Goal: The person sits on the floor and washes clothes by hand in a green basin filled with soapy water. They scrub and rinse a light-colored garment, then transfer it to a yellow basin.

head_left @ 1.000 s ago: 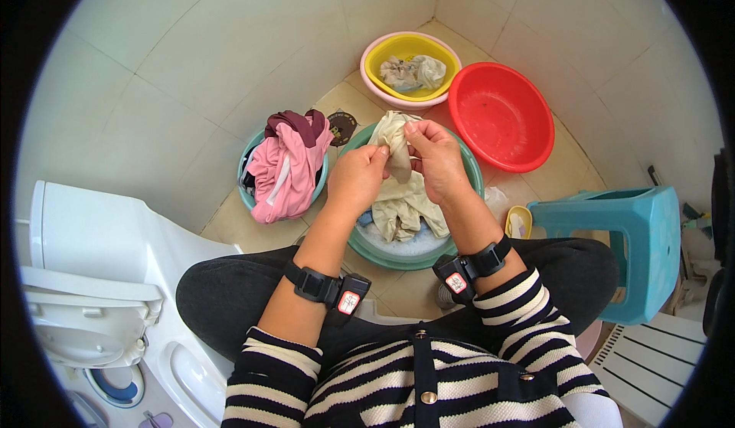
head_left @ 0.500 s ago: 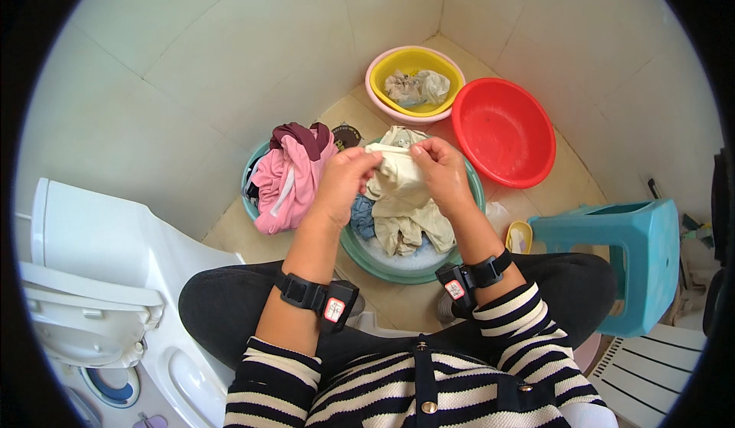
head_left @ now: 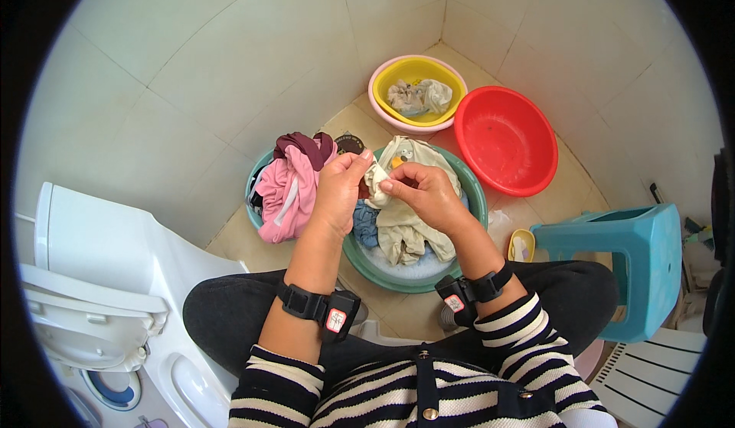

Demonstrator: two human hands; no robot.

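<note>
The left hand [head_left: 341, 191] and right hand [head_left: 430, 197] pinch a gathered part of a cream garment [head_left: 409, 217] over the green basin [head_left: 398, 284]; the rest lies inside, its printed motif [head_left: 402, 156] toward the far rim. Red-edged labels [head_left: 336, 321] on black wrist devices [head_left: 349, 302] are too small to read.

Clothes [head_left: 409, 225] in basin [head_left: 406, 283]; laundry pile [head_left: 298, 183] left, stool [head_left: 651, 263] right, tubs [head_left: 417, 63] behind

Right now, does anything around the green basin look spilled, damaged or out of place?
One small whitish patch on the floor, right of the green basin, looks odd, being outside it; foam or plastic, I cannot tell.
</note>
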